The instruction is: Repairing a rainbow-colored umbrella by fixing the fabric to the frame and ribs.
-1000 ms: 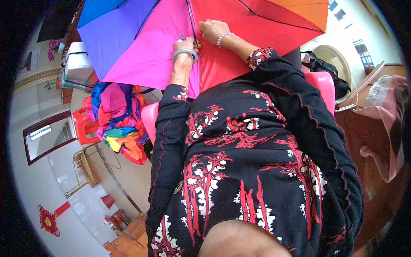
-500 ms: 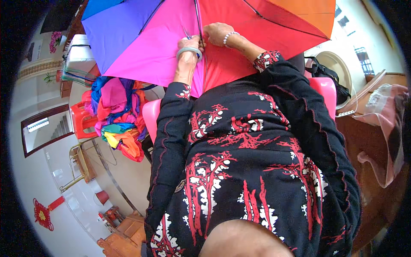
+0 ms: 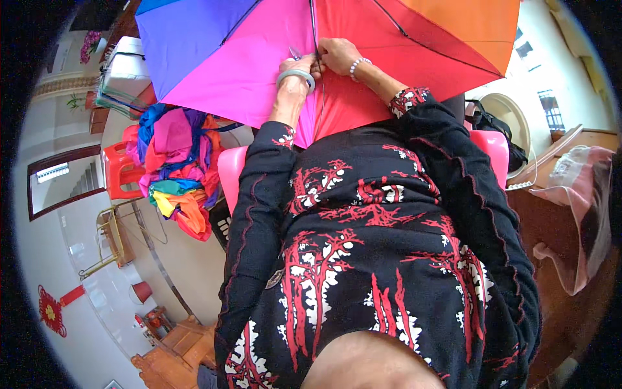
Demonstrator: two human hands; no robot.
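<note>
The umbrella canopy [image 3: 240,84] spreads on the far side, its near edge by the person's waist [image 3: 363,137]. The left hand [image 3: 299,66] is closed around a small pointed tool [image 3: 295,54] beside the dark rib [image 3: 313,26]; the right hand [image 3: 338,56] curls nearby, its hold unclear. Bare cloth leaves room left and right.

Multicoloured fabric umbrella canopy [image 3: 350,102]: cut off by the upper edge. Small pointed metallic tool [image 3: 295,53]: partly covered by the bare left hand [image 3: 299,67]; kind not determinable. Bare right hand [image 3: 338,55]: fingertips obscured. Black strapped bag [image 3: 512,146]: partly hidden by pink plastic chair [image 3: 490,150].
</note>
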